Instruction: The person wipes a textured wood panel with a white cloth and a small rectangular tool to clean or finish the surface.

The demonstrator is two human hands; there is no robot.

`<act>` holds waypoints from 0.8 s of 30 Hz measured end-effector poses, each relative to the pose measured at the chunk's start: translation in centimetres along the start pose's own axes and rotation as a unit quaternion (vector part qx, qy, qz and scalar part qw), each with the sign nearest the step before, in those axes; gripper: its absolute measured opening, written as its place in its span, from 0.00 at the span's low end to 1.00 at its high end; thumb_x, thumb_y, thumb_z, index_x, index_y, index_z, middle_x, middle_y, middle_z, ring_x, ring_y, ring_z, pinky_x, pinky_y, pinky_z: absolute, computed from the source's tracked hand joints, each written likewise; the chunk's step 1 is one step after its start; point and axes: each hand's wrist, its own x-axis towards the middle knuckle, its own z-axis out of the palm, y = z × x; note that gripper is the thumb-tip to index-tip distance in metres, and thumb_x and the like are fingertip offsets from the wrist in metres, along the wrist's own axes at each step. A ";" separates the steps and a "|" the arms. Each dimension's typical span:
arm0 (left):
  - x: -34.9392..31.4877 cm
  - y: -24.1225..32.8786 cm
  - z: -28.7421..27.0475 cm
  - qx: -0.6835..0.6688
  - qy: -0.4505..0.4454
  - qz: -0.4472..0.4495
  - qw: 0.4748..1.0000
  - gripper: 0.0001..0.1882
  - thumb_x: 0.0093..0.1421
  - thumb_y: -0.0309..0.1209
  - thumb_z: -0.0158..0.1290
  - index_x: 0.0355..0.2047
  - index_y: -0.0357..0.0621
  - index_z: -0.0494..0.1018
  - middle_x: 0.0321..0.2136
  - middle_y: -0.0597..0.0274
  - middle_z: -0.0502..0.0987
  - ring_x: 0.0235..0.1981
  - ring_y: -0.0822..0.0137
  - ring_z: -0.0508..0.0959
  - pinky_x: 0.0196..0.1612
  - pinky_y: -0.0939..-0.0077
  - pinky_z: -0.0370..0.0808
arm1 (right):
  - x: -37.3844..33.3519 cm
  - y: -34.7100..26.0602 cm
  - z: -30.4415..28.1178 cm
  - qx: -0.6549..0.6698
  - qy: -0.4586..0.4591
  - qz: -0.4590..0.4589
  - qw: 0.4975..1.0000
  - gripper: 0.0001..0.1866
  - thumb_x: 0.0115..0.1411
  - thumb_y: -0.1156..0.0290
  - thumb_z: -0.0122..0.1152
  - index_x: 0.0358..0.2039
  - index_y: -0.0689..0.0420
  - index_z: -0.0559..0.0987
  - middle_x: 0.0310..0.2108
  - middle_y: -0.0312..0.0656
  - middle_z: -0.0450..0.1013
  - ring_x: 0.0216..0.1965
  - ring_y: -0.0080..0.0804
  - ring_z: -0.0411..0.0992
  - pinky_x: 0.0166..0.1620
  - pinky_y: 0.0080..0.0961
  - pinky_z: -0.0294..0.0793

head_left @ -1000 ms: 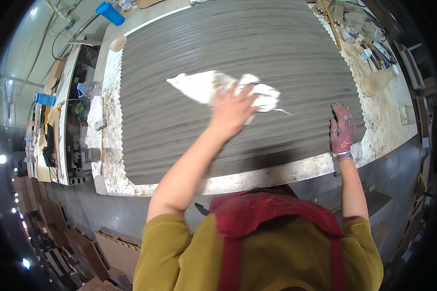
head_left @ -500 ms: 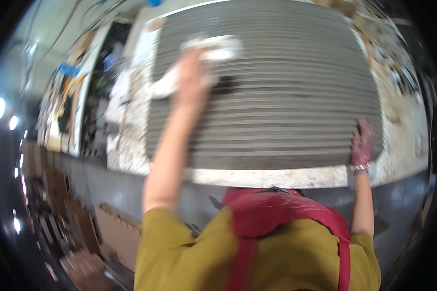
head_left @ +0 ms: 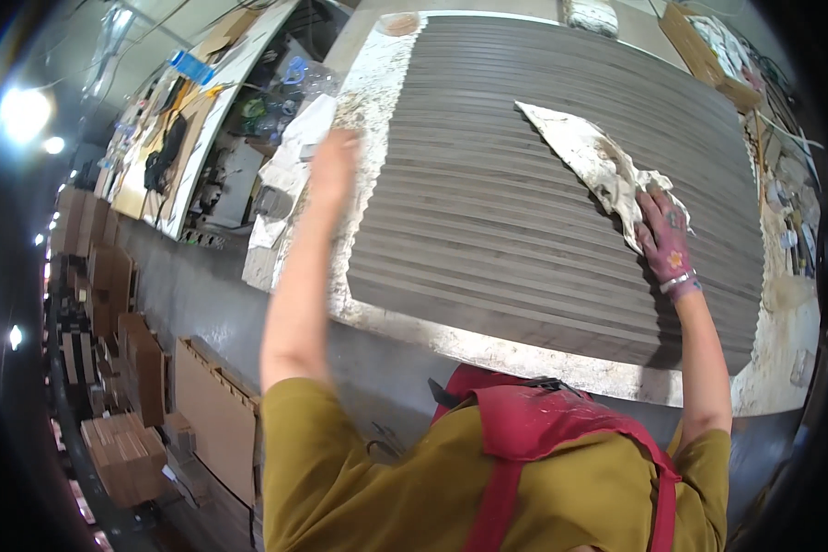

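A crumpled white rag [head_left: 584,156] with grey smudges lies spread across a large panel of grey-brown slatted strips [head_left: 469,230]. My right hand [head_left: 667,241], in a stained pink-purple glove with a flower mark, has its fingers on the near right end of the rag and grips it against the panel. Over the worktable's left border, near a pile of white cloth [head_left: 308,129], is my bare left hand [head_left: 335,166]. Motion smears its fingers, and nothing shows in it.
A paint-spotted white worktable [head_left: 377,106] borders the panel. Behind it sit a white wrapped bundle [head_left: 591,17] and an open cardboard box [head_left: 704,51]. Small tools and bottles [head_left: 791,216] line the right edge. To the left are a cluttered shelf [head_left: 179,147] and stacked cardboard [head_left: 124,455].
The rag has passed from my left hand at the panel's far left to my right hand on the right. My left hand has moved left, off the panel. The view has turned.
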 end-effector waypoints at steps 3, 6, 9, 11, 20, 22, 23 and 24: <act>2.7 -6.5 -4.1 0.205 -0.043 0.027 0.977 0.13 0.55 0.27 0.53 0.42 0.43 0.76 0.44 0.53 0.76 0.43 0.53 0.77 0.48 0.65 0.72 | 1.4 1.4 -0.5 0.051 -0.036 0.085 0.994 0.19 0.54 0.75 0.53 0.48 0.53 0.74 0.43 0.47 0.70 0.44 0.48 0.69 0.48 0.37 0.68; 3.9 -12.1 -3.9 0.271 -0.114 0.101 0.951 0.24 0.52 0.22 0.54 0.52 0.43 0.69 0.52 0.49 0.71 0.53 0.48 0.70 0.56 0.61 0.67 | 1.1 4.2 -2.7 0.063 0.079 0.180 0.979 0.16 0.57 0.71 0.52 0.47 0.56 0.74 0.42 0.50 0.73 0.45 0.52 0.69 0.49 0.40 0.68; 4.5 -16.1 -3.1 0.316 -0.228 0.061 0.919 0.27 0.52 0.24 0.56 0.54 0.44 0.67 0.54 0.52 0.69 0.53 0.47 0.69 0.55 0.59 0.67 | -0.4 5.7 -7.9 0.066 0.106 0.305 0.944 0.16 0.57 0.68 0.54 0.46 0.59 0.75 0.45 0.50 0.72 0.46 0.49 0.71 0.50 0.36 0.68; 5.5 -17.4 -2.8 0.296 -0.253 0.068 0.918 0.25 0.50 0.23 0.56 0.51 0.44 0.70 0.50 0.51 0.72 0.49 0.47 0.72 0.50 0.59 0.69 | -5.0 9.8 -8.8 -0.002 0.066 0.338 0.939 0.16 0.58 0.66 0.55 0.46 0.58 0.75 0.50 0.48 0.68 0.49 0.48 0.70 0.51 0.35 0.68; 6.6 -11.9 -3.2 0.338 -0.137 0.162 0.917 0.20 0.51 0.30 0.60 0.45 0.41 0.72 0.41 0.54 0.75 0.43 0.50 0.73 0.44 0.59 0.72 | -13.9 9.0 -3.8 -0.008 0.081 0.363 0.928 0.23 0.60 0.62 0.52 0.55 0.54 0.69 0.57 0.48 0.65 0.60 0.47 0.61 0.59 0.35 0.62; 5.4 -3.9 -1.5 0.197 -0.085 0.204 0.955 0.19 0.51 0.31 0.60 0.43 0.39 0.73 0.40 0.50 0.76 0.42 0.50 0.74 0.44 0.59 0.71 | -13.9 8.8 -3.6 -0.015 0.084 0.353 0.932 0.23 0.60 0.61 0.52 0.55 0.54 0.69 0.57 0.48 0.66 0.60 0.47 0.61 0.60 0.37 0.61; 4.2 0.6 0.2 0.138 -0.091 0.225 0.960 0.18 0.51 0.31 0.59 0.42 0.38 0.73 0.39 0.49 0.76 0.41 0.50 0.74 0.44 0.60 0.71 | -14.0 9.0 -3.6 -0.028 0.081 0.339 0.937 0.23 0.60 0.61 0.52 0.55 0.54 0.69 0.57 0.48 0.66 0.60 0.46 0.61 0.60 0.39 0.60; 2.6 5.8 2.3 0.078 -0.097 0.244 0.962 0.17 0.51 0.30 0.59 0.42 0.37 0.74 0.39 0.49 0.76 0.40 0.50 0.74 0.44 0.60 0.71 | -14.3 9.2 -3.6 -0.041 0.076 0.325 0.942 0.24 0.60 0.60 0.52 0.56 0.53 0.69 0.57 0.48 0.66 0.61 0.46 0.61 0.60 0.40 0.60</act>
